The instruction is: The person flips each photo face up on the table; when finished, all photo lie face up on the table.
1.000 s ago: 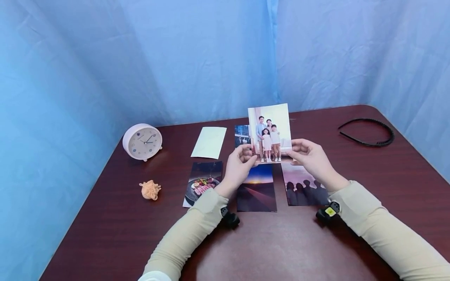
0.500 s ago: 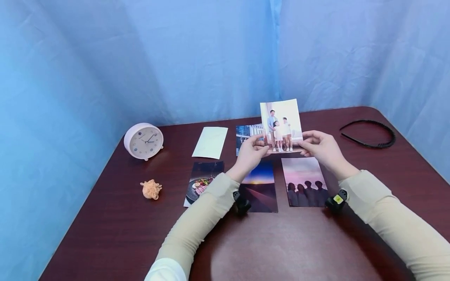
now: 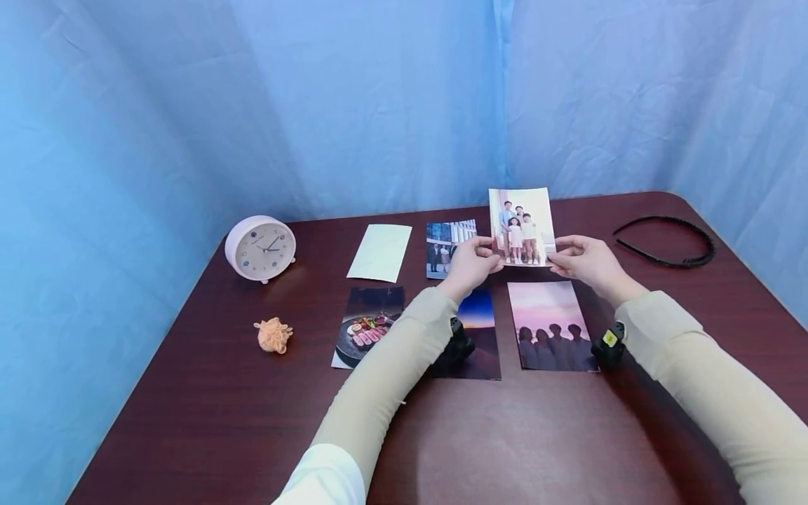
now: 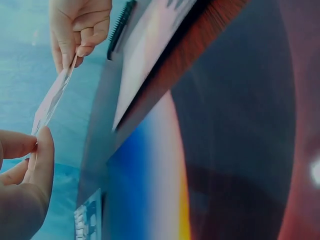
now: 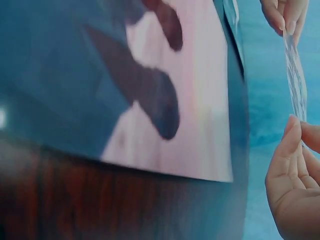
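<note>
A family photo [image 3: 521,210] is held up, tilted toward the head camera, above the back of the table. My left hand [image 3: 468,268] pinches its lower left corner between thumb and fingers, and my right hand [image 3: 593,265] pinches the lower right one. Both wrist views show the photo [image 4: 50,102] nearly edge-on between the hands. In front of it lies a photo of silhouetted people [image 3: 546,319]. My left forearm partly covers a sunset road photo [image 3: 486,351] and a photo of a meat dish [image 3: 362,333]. Left of my left hand is a photo of people outside a building [image 3: 438,256].
A white blank-looking card [image 3: 380,252] lies at the back, left of centre. A white alarm clock [image 3: 261,249] stands at the back left, with a small fluffy orange object [image 3: 274,335] in front of it. A black headband [image 3: 701,259] lies far right. Blue curtain [image 3: 379,105] surrounds the table [image 3: 208,407].
Both hands have carried the family photo to the right, uncovering more of the photo of people outside a building and the silhouette photo. The things on the table stay in place.
</note>
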The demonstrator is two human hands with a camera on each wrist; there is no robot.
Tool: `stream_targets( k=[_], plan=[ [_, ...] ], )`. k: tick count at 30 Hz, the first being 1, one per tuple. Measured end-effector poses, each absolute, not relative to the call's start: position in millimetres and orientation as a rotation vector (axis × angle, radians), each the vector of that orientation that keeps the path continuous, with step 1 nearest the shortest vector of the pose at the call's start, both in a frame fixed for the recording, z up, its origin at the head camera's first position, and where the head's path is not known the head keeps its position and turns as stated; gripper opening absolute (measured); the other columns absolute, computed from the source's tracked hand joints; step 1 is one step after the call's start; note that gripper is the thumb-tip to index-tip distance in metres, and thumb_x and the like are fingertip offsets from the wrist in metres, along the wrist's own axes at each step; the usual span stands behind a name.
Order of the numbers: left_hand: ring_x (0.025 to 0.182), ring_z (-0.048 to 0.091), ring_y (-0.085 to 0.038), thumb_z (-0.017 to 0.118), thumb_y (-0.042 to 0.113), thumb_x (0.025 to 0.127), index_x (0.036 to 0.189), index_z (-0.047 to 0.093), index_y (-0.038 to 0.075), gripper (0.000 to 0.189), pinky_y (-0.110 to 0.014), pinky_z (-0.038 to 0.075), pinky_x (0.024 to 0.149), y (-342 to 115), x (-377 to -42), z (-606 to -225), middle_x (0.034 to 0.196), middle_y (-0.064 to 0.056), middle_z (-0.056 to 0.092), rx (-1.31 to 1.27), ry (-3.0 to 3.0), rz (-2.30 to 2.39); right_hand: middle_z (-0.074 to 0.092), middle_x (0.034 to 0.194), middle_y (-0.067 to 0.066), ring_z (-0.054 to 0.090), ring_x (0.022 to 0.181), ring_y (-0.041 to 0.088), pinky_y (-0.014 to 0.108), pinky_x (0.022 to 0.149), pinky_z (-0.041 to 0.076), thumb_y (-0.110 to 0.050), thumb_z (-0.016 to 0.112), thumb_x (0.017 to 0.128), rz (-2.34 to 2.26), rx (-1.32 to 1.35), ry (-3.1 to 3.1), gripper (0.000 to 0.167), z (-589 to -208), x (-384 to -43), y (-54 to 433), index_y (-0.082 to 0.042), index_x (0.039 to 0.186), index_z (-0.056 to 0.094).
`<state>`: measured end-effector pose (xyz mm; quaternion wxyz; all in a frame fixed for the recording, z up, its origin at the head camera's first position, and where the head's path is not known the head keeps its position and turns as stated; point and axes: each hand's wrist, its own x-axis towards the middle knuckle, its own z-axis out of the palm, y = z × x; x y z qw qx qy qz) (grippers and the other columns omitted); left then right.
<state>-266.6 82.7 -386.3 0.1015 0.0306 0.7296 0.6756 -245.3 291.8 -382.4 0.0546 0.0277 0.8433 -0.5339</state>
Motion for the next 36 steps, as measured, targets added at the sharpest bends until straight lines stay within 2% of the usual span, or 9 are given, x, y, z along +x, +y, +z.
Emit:
stream_targets(
  k=[6, 11, 15, 20, 26, 31, 36],
  plan=[
    [0.084, 0.067, -0.027, 0.063, -0.006, 0.086, 0.128, 0.057, 0.001, 0.043, -0.030, 0.056, 0.076, 91.2, -268.3, -386.4, 0.084, -0.010, 0.060, 0.106, 2.330, 1.825, 0.060, 0.086, 0.001, 0.061, 0.069, -0.002, 0.020, 0.069, 0.055, -0.008, 0.055, 0.095, -1.568, 0.127, 2.562, 0.049, -386.4, -253.8, 295.6, 0.012, 0.136, 0.037],
    [0.077, 0.062, -0.017, 0.061, -0.006, 0.086, 0.130, 0.057, 0.002, 0.045, -0.020, 0.050, 0.065, 98.4, -270.1, -390.6, 0.090, -0.013, 0.064, 0.112, 2.409, 1.722, 0.059, 0.089, 0.005, 0.060, 0.068, -0.002, 0.017, 0.068, 0.054, -0.007, 0.055, 0.094, -1.575, 0.177, 2.540, 0.049, -391.9, -258.9, 302.3, 0.011, 0.136, 0.037],
    [0.081, 0.065, -0.017, 0.058, -0.006, 0.087, 0.131, 0.056, 0.004, 0.045, -0.016, 0.043, 0.059, 101.8, -271.6, -394.8, 0.096, -0.014, 0.067, 0.102, 2.441, 1.660, 0.061, 0.086, 0.005, 0.061, 0.067, -0.001, 0.017, 0.066, 0.054, -0.005, 0.056, 0.093, -1.566, 0.195, 2.539, 0.048, -400.6, -265.4, 307.8, 0.011, 0.134, 0.038],
    [0.083, 0.064, -0.018, 0.057, -0.007, 0.086, 0.132, 0.055, 0.005, 0.047, -0.019, 0.048, 0.064, 102.8, -274.1, -399.4, 0.099, -0.014, 0.067, 0.058, 2.415, 1.656, 0.061, 0.096, 0.013, 0.059, 0.068, -0.003, 0.016, 0.067, 0.053, -0.003, 0.054, 0.094, -1.451, 0.158, 2.568, 0.049, -393.0, -262.7, 302.7, 0.013, 0.136, 0.036],
    [0.077, 0.059, -0.013, 0.059, -0.006, 0.086, 0.131, 0.057, 0.005, 0.046, -0.019, 0.045, 0.065, 103.8, -276.0, -402.3, 0.099, -0.012, 0.068, 0.005, 2.442, 1.609, 0.062, 0.095, 0.011, 0.059, 0.069, -0.003, 0.015, 0.068, 0.053, -0.001, 0.054, 0.093, -1.410, 0.138, 2.536, 0.052, -392.6, -264.9, 304.0, 0.014, 0.138, 0.032],
    [0.087, 0.067, -0.020, 0.059, -0.006, 0.087, 0.127, 0.058, 0.000, 0.041, -0.024, 0.053, 0.075, 104.2, -275.2, -402.8, 0.099, -0.015, 0.069, -0.031, 2.382, 1.668, 0.063, 0.096, 0.013, 0.060, 0.069, -0.001, 0.016, 0.068, 0.053, -0.003, 0.055, 0.093, -1.359, 0.143, 2.566, 0.050, -393.0, -264.7, 303.8, 0.013, 0.137, 0.036],
    [0.094, 0.068, -0.025, 0.056, -0.006, 0.089, 0.125, 0.058, -0.003, 0.036, -0.028, 0.055, 0.079, 104.3, -273.8, -404.0, 0.102, -0.019, 0.069, -0.064, 2.311, 1.744, 0.062, 0.100, 0.020, 0.060, 0.070, 0.000, 0.020, 0.071, 0.054, -0.005, 0.056, 0.093, -1.315, 0.135, 2.591, 0.048, -394.9, -264.8, 305.5, 0.013, 0.134, 0.038]
  ],
)
